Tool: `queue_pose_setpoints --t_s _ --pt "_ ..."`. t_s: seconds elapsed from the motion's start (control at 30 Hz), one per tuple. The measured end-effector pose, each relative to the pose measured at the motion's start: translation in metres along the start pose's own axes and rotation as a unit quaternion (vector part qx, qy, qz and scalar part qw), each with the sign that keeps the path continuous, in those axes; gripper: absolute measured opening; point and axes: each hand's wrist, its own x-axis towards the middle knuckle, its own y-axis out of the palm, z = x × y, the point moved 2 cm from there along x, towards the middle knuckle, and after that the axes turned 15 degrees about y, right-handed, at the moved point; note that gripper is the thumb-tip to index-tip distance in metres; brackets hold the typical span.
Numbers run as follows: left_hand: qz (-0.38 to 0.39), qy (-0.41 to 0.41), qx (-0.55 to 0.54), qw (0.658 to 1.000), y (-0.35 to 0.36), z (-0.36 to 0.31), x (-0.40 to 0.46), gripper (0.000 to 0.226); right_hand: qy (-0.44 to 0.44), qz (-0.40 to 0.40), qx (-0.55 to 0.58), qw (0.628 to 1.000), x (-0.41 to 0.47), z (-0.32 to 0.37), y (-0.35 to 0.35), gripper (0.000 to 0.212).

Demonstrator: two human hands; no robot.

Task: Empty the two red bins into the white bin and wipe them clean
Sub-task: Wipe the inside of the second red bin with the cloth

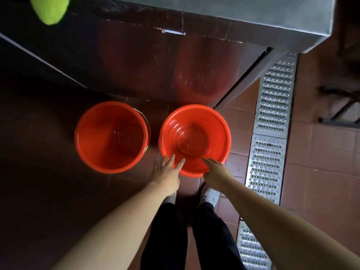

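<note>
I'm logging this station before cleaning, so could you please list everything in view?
red bins: two, red, side by side on the floor; the right one nearest the hands.
green cloth: one, lime green, top left.
steel counter: one, grey, above the bins.
drain grating: one strip, silver, right of the bins.
floor tiles: reddish brown.
shoes: two, pale.
trousers: black.
left hand: open, at the right bin's near rim.
right hand: open, same rim.

No legible text, seemingly, anywhere.
</note>
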Motion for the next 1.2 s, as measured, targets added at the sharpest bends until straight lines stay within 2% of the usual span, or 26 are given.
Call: queue_pose_setpoints --t_s 0.1,0.23,0.4,0.7,0.8,0.93,1.03,1.13,1.2 --pt "-0.067 -0.029 0.0 0.997 -0.007 0.012 -0.01 0.074 -0.032 -0.012 -0.044 0.998 -0.007 0.024 -0.004 0.082" --pt "-0.13 -0.067 -0.012 0.989 -0.015 0.041 -0.031 0.068 -0.046 -0.039 -0.055 0.997 -0.015 0.067 -0.001 0.081" --pt "-0.121 -0.083 -0.024 0.989 -0.005 0.106 -0.072 0.068 -0.044 -0.049 -0.033 0.997 -0.024 0.127 0.023 0.078" --pt "-0.103 -0.072 -0.013 0.992 -0.005 0.28 -0.165 0.058 0.004 -0.055 0.007 0.998 -0.037 0.255 0.089 0.081" --pt "-0.121 -0.107 -0.034 0.986 -0.005 0.329 -0.178 0.054 0.005 -0.061 0.025 0.998 -0.023 0.286 0.102 0.081" --pt "-0.143 -0.163 -0.092 0.972 0.011 0.369 -0.164 0.052 0.024 -0.059 0.11 0.992 0.012 0.3 0.113 0.08" --pt "-0.178 -0.201 -0.237 0.934 0.029 0.39 -0.138 0.052 0.034 -0.067 0.166 0.983 0.051 0.301 0.122 0.074" --pt "-0.247 -0.242 -0.402 0.848 0.049 0.405 -0.113 0.058 0.023 -0.079 0.271 0.959 0.091 0.298 0.131 0.059" --pt "-0.28 -0.262 -0.499 0.777 0.059 0.413 -0.1 0.064 0.017 -0.069 0.359 0.93 0.11 0.296 0.134 0.064"
